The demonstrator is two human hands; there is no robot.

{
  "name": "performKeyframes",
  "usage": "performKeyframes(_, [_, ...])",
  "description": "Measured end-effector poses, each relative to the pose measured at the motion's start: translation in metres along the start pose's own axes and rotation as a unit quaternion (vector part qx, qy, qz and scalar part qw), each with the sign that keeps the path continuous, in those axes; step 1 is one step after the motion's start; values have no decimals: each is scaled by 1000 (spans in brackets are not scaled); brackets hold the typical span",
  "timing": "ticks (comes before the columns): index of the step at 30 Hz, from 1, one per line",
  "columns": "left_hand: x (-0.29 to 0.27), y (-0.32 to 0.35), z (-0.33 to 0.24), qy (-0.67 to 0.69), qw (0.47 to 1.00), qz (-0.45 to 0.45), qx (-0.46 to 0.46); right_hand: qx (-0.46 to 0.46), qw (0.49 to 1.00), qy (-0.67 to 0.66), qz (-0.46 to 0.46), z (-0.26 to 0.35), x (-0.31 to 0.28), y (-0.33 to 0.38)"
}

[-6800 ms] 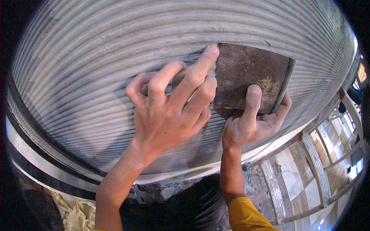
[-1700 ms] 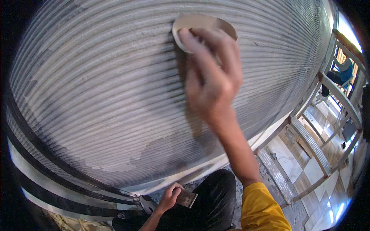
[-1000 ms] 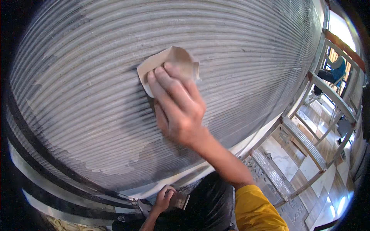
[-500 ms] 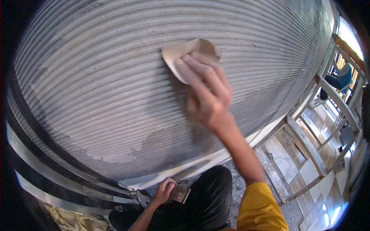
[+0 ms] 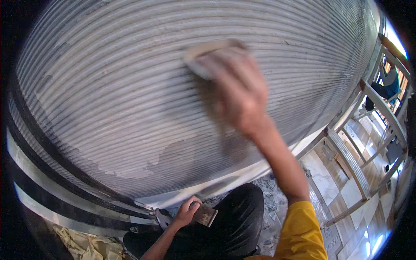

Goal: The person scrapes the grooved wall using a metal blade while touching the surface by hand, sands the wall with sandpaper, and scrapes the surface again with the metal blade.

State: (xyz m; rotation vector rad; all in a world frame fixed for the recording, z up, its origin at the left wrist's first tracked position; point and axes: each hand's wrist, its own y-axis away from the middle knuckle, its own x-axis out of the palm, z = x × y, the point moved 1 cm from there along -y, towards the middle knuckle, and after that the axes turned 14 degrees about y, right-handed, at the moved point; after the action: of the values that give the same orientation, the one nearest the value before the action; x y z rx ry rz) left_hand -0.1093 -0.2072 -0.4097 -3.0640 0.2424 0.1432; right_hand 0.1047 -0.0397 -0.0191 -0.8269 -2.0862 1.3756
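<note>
A ridged grey panel [image 5: 130,86] with paler, patchy coating fills most of the view. Against its upper middle my right hand [image 5: 238,86], blurred by motion, presses a bent sheet of sandpaper [image 5: 197,55], tan on the side that shows. The fingers are closed on the sheet and its lower part is hidden under them. Low down, over my dark-trousered lap, my left hand [image 5: 187,211] is closed round the handle of a putty knife [image 5: 206,216], whose stained flat blade points right.
A metal ladder or scaffold frame [image 5: 349,160] stands on the tiled floor [image 5: 318,173] at right. Beyond it a person [image 5: 388,86] sits. Crumpled yellowish paper [image 5: 89,245] lies at lower left, beside dark curved bands [image 5: 52,147]. Debris [image 5: 271,201] litters the floor by my knee.
My right hand has shifted slightly right and up along the ridges with the sandpaper, which is now flatter against the panel. My left hand still holds the putty knife, almost in place.
</note>
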Motion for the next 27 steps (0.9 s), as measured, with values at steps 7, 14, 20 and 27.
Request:
performKeyframes(7, [-26,29,8,9,999,-26,-30,57,994,95,-3,-30,-16,26])
performKeyframes(14, [0,4,-4,17,1000,-18,6,28,997,71,-34,4,1,-2])
performKeyframes(20, [21,-7,-17,21,1000,3,6,-16,999,-17,-44,27,23,-1])
performKeyframes(27, [1,14,1,-6,1000,-30,5,-25,995,95,1,-67,-34,25])
